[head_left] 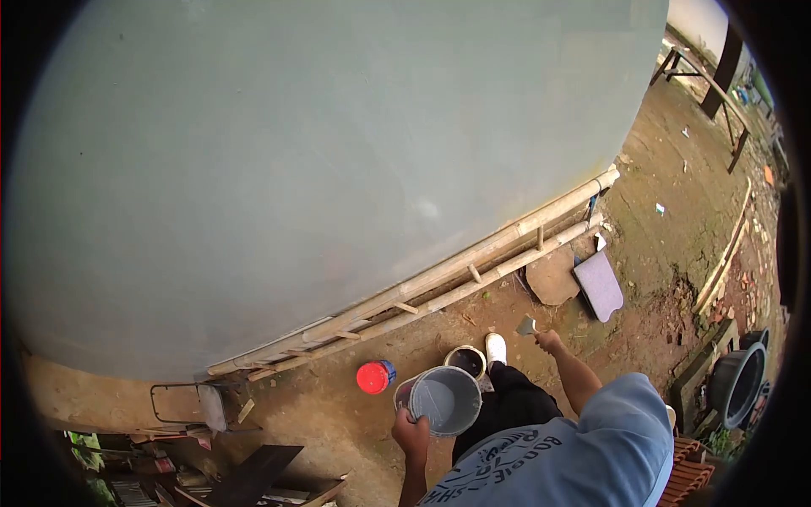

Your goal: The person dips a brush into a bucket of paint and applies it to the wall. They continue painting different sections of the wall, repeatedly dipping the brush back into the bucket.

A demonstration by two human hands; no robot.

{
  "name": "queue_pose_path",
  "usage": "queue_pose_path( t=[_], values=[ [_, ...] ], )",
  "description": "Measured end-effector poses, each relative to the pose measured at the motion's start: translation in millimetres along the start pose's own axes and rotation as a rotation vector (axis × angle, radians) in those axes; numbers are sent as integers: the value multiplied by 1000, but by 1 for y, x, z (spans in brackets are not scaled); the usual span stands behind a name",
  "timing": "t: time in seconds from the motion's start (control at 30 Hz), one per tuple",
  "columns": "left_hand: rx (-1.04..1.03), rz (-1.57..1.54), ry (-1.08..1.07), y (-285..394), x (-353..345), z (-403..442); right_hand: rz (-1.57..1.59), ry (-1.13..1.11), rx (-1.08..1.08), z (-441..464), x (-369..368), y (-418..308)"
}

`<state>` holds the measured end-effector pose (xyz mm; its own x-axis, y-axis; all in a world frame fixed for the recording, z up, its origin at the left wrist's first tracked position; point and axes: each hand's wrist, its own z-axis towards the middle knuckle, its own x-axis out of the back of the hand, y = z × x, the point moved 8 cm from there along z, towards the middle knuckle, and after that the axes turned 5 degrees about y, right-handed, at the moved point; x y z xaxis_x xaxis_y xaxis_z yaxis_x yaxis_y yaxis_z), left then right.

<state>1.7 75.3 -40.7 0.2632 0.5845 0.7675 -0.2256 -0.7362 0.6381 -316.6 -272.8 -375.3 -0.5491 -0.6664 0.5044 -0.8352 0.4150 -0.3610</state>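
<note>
My left hand is closed on the rim of a grey bucket, which is tilted toward me and has grey liquid inside. Away to the right, my right hand grips the handle of what looks like a paintbrush, its flat, flared grey head pointing left. The head is too small to make out bristles. A second bucket, pale-rimmed with a dark inside, stands on the ground behind the grey one, near my white shoe. Left of these sits a small tub with a red top and blue side.
A large grey-green wall rises ahead. A bamboo ladder lies along its base. A purple pad is on the dirt at right, near a large grey basin. A metal-framed chair and scrap boards lie at left.
</note>
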Motion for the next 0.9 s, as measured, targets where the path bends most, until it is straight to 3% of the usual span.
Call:
queue_pose_path(
  t=[0.07,0.13,0.2,0.37,0.5,0.57,0.63,0.77,0.9],
  values=[
    [-83,45,-72,12,-9,-3,15,62,-49,-35,33,66],
    [-145,63,-140,20,-22,-2,-147,131,69,-39,53,154],
    [-261,41,-197,13,-42,-3,121,256,-268,-101,87,225],
    [-458,64,-206,34,-61,-13,180,490,-434,-212,121,351],
    [-398,60,-277,42,-74,-23,53,784,-510,-254,126,418],
    [-416,42,-252,57,-74,-28,170,780,-531,-265,126,422],
    [-450,6,-208,74,-72,-34,292,805,-527,-293,141,382],
    [-400,66,-216,108,-83,-44,529,955,-505,-225,149,401],
    [-371,93,-180,142,-114,-52,957,982,-384,-162,197,379]
  ],
)
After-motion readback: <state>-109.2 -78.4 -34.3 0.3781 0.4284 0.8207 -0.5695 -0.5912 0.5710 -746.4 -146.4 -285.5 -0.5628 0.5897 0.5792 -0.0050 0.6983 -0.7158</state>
